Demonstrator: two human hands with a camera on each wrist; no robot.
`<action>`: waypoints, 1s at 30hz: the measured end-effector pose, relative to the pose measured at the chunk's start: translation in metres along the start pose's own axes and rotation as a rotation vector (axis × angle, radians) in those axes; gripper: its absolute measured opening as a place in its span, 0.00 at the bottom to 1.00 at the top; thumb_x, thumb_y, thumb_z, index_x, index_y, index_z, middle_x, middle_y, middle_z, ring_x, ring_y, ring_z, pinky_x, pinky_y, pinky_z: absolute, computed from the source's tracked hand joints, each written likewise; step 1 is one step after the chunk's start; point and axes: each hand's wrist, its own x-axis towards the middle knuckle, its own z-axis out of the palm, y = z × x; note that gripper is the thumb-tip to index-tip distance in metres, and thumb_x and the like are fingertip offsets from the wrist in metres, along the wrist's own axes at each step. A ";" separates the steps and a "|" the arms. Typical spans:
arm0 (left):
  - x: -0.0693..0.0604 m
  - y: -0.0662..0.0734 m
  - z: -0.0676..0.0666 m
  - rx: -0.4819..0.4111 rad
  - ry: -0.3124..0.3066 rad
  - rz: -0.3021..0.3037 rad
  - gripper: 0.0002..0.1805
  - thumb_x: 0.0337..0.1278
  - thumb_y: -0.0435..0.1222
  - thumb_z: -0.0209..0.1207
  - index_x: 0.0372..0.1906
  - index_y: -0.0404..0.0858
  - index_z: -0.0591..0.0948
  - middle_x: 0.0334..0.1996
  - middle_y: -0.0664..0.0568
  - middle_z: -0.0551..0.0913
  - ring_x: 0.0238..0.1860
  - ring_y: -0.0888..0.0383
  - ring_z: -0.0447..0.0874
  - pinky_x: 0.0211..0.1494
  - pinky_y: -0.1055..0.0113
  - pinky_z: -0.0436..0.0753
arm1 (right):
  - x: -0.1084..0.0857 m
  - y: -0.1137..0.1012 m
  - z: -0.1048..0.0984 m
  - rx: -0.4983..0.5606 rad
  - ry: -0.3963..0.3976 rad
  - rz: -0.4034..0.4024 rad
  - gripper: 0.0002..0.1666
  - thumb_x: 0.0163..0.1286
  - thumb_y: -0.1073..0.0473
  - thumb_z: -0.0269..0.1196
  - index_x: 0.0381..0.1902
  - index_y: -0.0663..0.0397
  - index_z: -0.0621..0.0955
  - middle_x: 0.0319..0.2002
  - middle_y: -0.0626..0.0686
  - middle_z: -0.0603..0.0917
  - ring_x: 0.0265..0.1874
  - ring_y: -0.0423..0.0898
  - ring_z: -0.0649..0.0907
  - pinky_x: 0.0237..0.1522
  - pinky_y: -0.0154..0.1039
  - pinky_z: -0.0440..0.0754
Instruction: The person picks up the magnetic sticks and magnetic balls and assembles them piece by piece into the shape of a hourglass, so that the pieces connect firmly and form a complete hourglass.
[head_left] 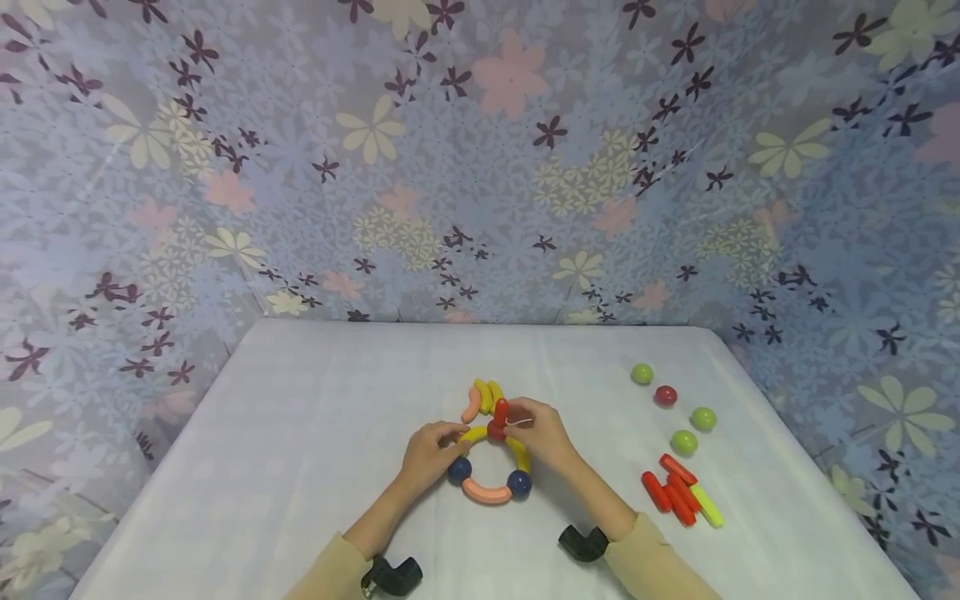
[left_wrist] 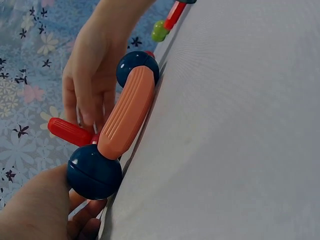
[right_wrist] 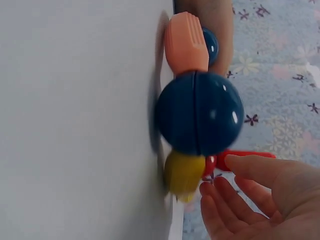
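Observation:
On the white table lies a ring of toy building pieces: a peach curved rod, two dark blue balls, yellow curved rods and a red ball at the far side. A straight red rod stands up from the red ball. My left hand grips the left yellow curved rod beside a blue ball; that ball partly hides its fingers in the left wrist view. My right hand is at the red rod, thumb touching it in the right wrist view, its other fingers apart and loosely bent.
Behind the ring lie loose yellow curved rods and a peach one. At the right are green balls, a red ball, several straight red rods and a yellow-green rod. Flowered cloth hangs behind the table.

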 end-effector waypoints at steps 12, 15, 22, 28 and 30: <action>-0.003 0.002 0.001 0.014 -0.012 -0.023 0.14 0.53 0.43 0.64 0.45 0.44 0.85 0.33 0.55 0.86 0.35 0.62 0.75 0.40 0.73 0.71 | -0.042 0.026 -0.058 -0.107 0.241 0.010 0.13 0.60 0.68 0.64 0.44 0.64 0.82 0.40 0.58 0.86 0.40 0.50 0.84 0.43 0.33 0.82; -0.003 0.000 0.001 0.024 -0.017 -0.027 0.14 0.53 0.43 0.64 0.45 0.44 0.85 0.34 0.54 0.86 0.35 0.62 0.75 0.40 0.73 0.71 | -0.053 0.036 -0.075 -0.140 0.310 -0.010 0.12 0.60 0.69 0.63 0.43 0.64 0.82 0.39 0.59 0.86 0.37 0.45 0.84 0.40 0.28 0.81; -0.003 0.000 0.000 0.024 -0.014 -0.024 0.14 0.53 0.43 0.64 0.45 0.44 0.85 0.33 0.55 0.86 0.35 0.62 0.75 0.40 0.72 0.71 | -0.075 0.056 -0.120 -0.237 0.491 0.062 0.13 0.60 0.72 0.61 0.44 0.65 0.82 0.39 0.63 0.86 0.36 0.39 0.82 0.35 0.14 0.71; -0.002 0.002 -0.001 0.028 -0.014 -0.032 0.14 0.54 0.44 0.64 0.45 0.44 0.85 0.33 0.55 0.85 0.35 0.62 0.75 0.40 0.72 0.71 | -0.097 0.066 -0.153 -0.332 0.432 0.223 0.18 0.62 0.70 0.59 0.51 0.68 0.78 0.45 0.68 0.83 0.45 0.62 0.81 0.32 0.13 0.66; -0.002 0.002 -0.001 0.029 -0.015 -0.037 0.14 0.54 0.44 0.63 0.45 0.45 0.85 0.33 0.55 0.85 0.35 0.62 0.74 0.40 0.72 0.71 | -0.105 0.070 -0.159 -0.332 0.390 0.273 0.20 0.63 0.68 0.59 0.53 0.69 0.77 0.46 0.69 0.82 0.46 0.63 0.80 0.32 0.17 0.69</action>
